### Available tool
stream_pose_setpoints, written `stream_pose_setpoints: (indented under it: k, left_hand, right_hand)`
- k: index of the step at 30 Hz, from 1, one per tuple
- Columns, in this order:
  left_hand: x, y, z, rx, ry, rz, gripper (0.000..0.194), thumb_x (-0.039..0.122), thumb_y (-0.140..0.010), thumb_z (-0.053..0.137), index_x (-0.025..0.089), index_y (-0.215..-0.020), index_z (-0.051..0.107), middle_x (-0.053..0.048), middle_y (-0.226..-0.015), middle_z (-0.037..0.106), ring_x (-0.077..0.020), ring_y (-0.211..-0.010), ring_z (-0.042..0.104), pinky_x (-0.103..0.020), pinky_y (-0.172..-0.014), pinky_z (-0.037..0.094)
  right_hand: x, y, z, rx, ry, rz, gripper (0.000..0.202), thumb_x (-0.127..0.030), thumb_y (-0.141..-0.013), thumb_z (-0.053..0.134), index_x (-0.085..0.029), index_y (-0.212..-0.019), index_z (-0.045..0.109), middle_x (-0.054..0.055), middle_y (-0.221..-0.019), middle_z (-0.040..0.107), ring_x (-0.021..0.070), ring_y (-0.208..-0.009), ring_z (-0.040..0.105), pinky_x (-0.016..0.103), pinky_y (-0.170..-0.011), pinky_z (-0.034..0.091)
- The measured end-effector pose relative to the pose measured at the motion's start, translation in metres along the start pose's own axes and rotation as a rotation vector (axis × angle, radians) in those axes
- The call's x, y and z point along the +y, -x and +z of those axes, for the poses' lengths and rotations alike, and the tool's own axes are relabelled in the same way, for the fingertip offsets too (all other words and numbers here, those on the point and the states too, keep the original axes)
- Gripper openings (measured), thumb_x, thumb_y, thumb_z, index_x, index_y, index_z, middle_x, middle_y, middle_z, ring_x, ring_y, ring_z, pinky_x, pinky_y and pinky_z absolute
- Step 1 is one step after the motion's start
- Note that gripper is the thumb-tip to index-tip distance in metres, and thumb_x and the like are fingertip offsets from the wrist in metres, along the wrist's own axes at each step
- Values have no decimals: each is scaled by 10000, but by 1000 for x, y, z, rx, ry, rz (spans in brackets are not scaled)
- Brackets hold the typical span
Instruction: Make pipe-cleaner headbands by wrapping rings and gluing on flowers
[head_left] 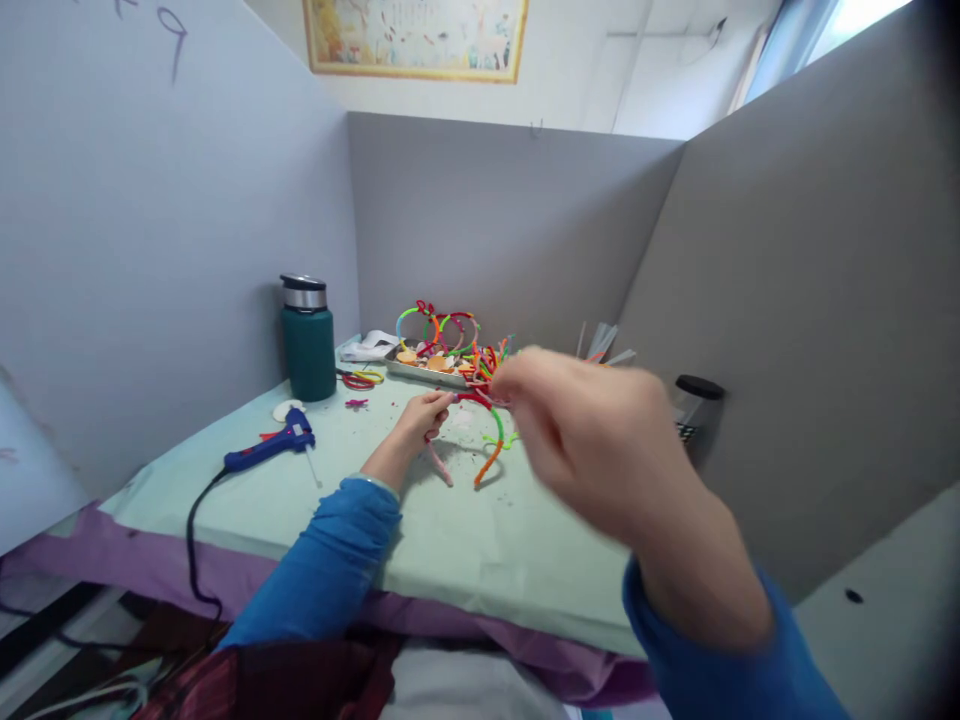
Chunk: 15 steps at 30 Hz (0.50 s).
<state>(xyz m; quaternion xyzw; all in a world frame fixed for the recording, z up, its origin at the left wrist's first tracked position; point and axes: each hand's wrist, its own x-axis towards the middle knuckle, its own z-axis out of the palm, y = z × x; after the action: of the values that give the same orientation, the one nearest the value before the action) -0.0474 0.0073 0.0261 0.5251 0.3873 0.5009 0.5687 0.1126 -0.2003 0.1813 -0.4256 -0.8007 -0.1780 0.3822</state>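
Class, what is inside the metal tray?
Orange and white pieces lie in the metal tray; the tray floor beneath them is hidden. Colourful hoops rise above, but whether they stand inside or behind is unclear.

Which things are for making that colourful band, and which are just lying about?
Likely for the making:
- colourful band, held in the left hand
- bright fuzzy strands
- blue glue gun
- scissors
- tray of small pieces

Probably just there:
- green bottle
- dark-lidded jar
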Motion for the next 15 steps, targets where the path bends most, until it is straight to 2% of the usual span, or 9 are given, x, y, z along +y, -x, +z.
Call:
stream_pose_setpoints:
  k: [3,5,7,9,12,15]
  left_hand:
    - [-2,-1,-1,-45,-28,-77,187,323,-784,594,137,-788,578,68,-492,395,-20,-325,195,-206,-354,91]
    - [-4,-1,-1,-75,-97,-136,195,319,-771,606,126,-790,595,66,-485,400,-19,-323,200,-206,-357,92]
    - [-6,-2,0,-76,-176,-162,199,314,-757,617,119,-793,612,65,-480,406,-21,-324,214,-206,-362,109]
    - [-9,-6,1,-57,-270,-155,197,309,-740,625,117,-784,629,58,-486,430,-28,-330,243,-210,-369,143]
    - [-11,-14,0,-37,-492,-137,188,303,-718,628,118,-732,659,42,-471,459,-50,-348,302,-222,-393,200]
    - [-13,-21,-1,-67,-743,-94,187,289,-725,599,127,-691,686,33,-437,461,-75,-385,349,-229,-434,240]
  right_hand:
    - [88,-27,60,-91,240,319,276,-227,-847,419,-211,-955,672,62,-850,689,184,-750,613,256,-625,397]
    - [143,-34,100,-299,319,496,257,-191,-805,457,-182,-902,695,93,-879,697,202,-812,624,252,-654,397]
    - [182,-32,133,-496,295,589,227,-169,-765,500,-142,-862,704,121,-881,698,203,-798,628,241,-646,393]
    - [204,-26,159,-550,230,593,225,-185,-771,500,-130,-836,708,118,-851,700,193,-754,624,235,-630,391]
    - [214,-25,187,-469,145,563,261,-190,-807,458,-147,-839,713,98,-866,703,191,-786,617,235,-665,397]
    - [219,-37,211,-421,120,593,271,-204,-824,453,-159,-883,713,100,-923,700,201,-861,612,238,-715,403]
